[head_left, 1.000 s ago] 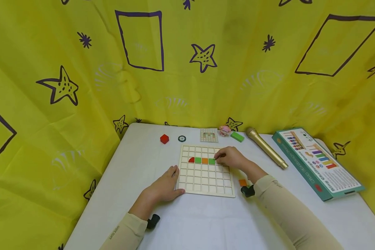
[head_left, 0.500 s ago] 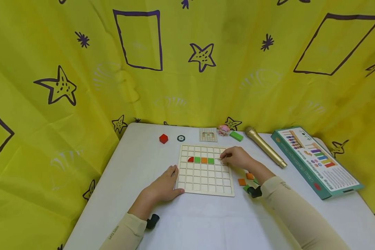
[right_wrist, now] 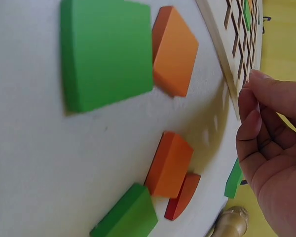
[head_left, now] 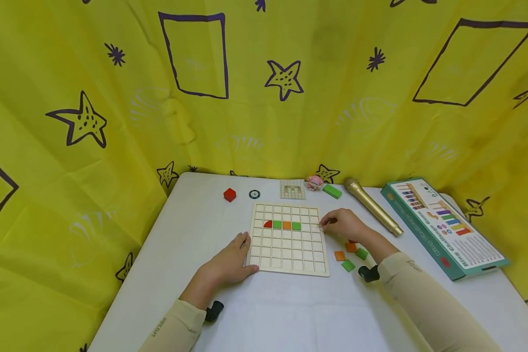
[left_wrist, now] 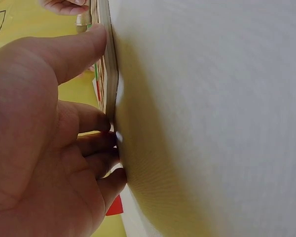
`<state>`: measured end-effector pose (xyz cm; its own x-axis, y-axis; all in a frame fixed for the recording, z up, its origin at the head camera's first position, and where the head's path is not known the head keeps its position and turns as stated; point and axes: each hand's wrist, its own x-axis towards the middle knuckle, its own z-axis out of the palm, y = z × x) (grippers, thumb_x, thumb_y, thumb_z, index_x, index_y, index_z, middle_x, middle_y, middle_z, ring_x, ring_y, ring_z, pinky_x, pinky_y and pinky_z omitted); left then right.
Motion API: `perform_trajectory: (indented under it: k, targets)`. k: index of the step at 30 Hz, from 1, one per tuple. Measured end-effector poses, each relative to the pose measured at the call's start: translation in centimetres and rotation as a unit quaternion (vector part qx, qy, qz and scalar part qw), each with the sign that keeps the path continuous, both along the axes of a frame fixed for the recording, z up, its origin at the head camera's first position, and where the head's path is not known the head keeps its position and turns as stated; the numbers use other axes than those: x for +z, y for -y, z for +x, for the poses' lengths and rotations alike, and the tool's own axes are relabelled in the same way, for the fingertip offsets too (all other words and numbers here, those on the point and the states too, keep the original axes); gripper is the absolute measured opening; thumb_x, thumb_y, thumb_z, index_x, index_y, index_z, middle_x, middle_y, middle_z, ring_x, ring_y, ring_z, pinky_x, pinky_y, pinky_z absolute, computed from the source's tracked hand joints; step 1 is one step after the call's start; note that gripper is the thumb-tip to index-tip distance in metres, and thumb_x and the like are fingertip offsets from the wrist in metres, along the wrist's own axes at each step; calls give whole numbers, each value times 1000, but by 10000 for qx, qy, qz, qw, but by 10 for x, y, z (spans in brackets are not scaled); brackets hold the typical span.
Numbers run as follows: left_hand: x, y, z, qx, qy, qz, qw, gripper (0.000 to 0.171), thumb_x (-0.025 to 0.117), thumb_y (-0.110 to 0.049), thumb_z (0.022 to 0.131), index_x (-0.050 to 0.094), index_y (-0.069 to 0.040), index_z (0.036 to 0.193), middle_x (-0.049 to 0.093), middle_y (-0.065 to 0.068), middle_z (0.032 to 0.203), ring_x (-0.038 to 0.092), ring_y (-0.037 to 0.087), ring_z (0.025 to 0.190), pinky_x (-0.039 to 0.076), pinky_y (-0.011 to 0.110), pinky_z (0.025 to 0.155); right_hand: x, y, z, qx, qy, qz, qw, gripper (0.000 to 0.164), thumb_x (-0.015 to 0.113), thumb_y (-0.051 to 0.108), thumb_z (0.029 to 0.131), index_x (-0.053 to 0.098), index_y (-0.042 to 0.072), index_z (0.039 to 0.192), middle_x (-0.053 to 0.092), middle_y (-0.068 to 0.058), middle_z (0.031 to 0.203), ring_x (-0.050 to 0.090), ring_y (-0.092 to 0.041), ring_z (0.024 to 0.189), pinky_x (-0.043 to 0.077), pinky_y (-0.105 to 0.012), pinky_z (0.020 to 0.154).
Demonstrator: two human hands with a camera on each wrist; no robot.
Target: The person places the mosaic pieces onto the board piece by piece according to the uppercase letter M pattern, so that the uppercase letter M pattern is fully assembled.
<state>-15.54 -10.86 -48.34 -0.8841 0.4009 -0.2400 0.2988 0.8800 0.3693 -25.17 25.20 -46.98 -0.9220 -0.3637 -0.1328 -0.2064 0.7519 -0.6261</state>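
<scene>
A pale wooden grid board [head_left: 288,249] lies flat on the white table. Across one of its upper rows run a red rounded tile [head_left: 268,224], a green tile [head_left: 277,225], an orange tile [head_left: 287,225] and another green tile [head_left: 297,226]. My left hand [head_left: 230,259] rests against the board's left side, thumb at the near corner and fingers along the edge. Just at the right edge hovers my right hand [head_left: 345,225]; its fingers are loosely curled, thumb tip close to the index finger, with nothing visible between them [right_wrist: 278,128].
Loose green tiles [head_left: 348,265], orange tiles [head_left: 340,255] and a red piece [right_wrist: 181,196] lie right of the board. Behind it are a red block [head_left: 230,194], a round disc [head_left: 254,194], a pattern card [head_left: 292,189] and a green block [head_left: 332,191]. A gold microphone [head_left: 374,208] and game box [head_left: 444,227] stand right.
My right hand has drawn away from the row's right-end green tile, moving right to the board's edge and uncovering more loose tiles. The left hand stays in place.
</scene>
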Motion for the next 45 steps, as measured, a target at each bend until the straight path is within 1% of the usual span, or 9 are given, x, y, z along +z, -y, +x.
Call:
perform_trajectory:
  k: [8, 10, 13, 16, 22, 28, 33, 40, 45]
  targets:
    - [1, -1, 0, -35, -37, 15, 10000, 91, 66, -48, 95, 23, 2, 158, 17, 17, 165, 18, 33, 152, 27, 44, 119, 2, -16, 5, -197, 33, 199, 9996, 14, 71, 15, 94, 76, 9, 105, 71, -4, 100, 59, -24, 94, 48, -43, 87]
    - [1, -1, 0, -32, -35, 32, 10000, 91, 67, -47, 94, 23, 3, 157, 17, 18, 165, 18, 33, 152, 27, 44, 119, 3, -20, 6, -232, 64, 170, 9996, 14, 71, 15, 94, 76, 8, 105, 71, -5, 99, 59, -22, 91, 49, -40, 84]
    - [2, -1, -1, -12, -24, 28, 10000, 91, 67, -47, 94, 23, 2, 158, 17, 18, 165, 18, 33, 152, 28, 44, 119, 2, -26, 8, -316, 172, 121, 9993, 15, 71, 15, 94, 76, 7, 105, 70, -5, 98, 57, -20, 83, 49, -35, 75]
    - [2, -1, -1, 8, -15, 37, 10000, 92, 67, -48, 94, 23, 2, 158, 17, 18, 165, 18, 33, 152, 28, 44, 118, 2, -31, 9, -372, 260, 116, 9989, 16, 70, 15, 94, 75, 7, 107, 69, -6, 99, 56, -20, 80, 48, -33, 70]
    - [1, 0, -1, -20, -8, 85, 10000, 91, 66, -47, 95, 23, 3, 157, 17, 18, 165, 17, 33, 152, 27, 44, 119, 2, -39, 14, -447, 293, 168, 9984, 16, 70, 15, 95, 76, 6, 107, 68, -4, 96, 57, -20, 84, 49, -33, 74]
    - [0, 0, 0, -9, -4, 104, 9999, 91, 66, -47, 95, 23, 3, 157, 18, 18, 165, 17, 33, 152, 27, 44, 119, 1, -44, 21, -487, 393, 64, 9980, 15, 70, 11, 95, 75, 3, 107, 68, -4, 91, 60, -19, 78, 52, -32, 70]
    - [0, 1, 0, 36, 30, 86, 10000, 91, 67, -47, 94, 24, 2, 158, 18, 18, 165, 18, 33, 152, 27, 44, 119, -3, -49, 24, -580, 533, 10, 9969, 16, 71, 11, 94, 75, 3, 107, 69, -4, 92, 62, -18, 78, 54, -32, 70]
    - [-1, 1, 0, 64, 19, 81, 9999, 92, 67, -48, 94, 23, 2, 158, 18, 18, 165, 17, 33, 152, 27, 44, 119, -9, -57, 25, -466, 306, 211, 9982, 16, 73, 13, 93, 76, 5, 106, 69, -2, 95, 59, -19, 85, 51, -35, 78]
    - [0, 0, 0, 51, 23, 90, 9999, 92, 67, -48, 94, 23, 2, 158, 18, 18, 165, 18, 33, 152, 27, 44, 119, -11, -61, 27, -371, 263, 215, 9987, 17, 73, 13, 92, 75, 5, 107, 69, -1, 95, 59, -19, 87, 50, -34, 79]
